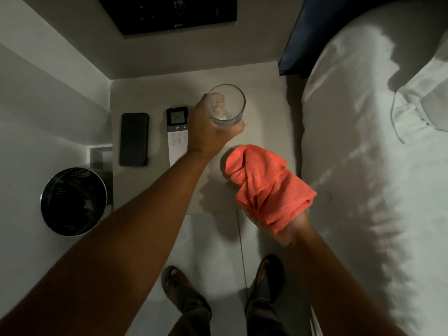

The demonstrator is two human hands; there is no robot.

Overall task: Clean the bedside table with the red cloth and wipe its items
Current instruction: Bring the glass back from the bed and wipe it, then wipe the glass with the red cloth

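Three items: held or lying on the pale rectangular bedside table.
Left hand: closed around the clear round drinking glass, apparently lifted for wiping; contact with the table cannot be told.
Right hand: wrapped inside the bunched red microfibre cloth, held just beside the glass, presumably ready to wipe.
Left of the left hand: white remote control with display, then flat black phone, both judged not yet handled.

black bin, white pillow, wall panel
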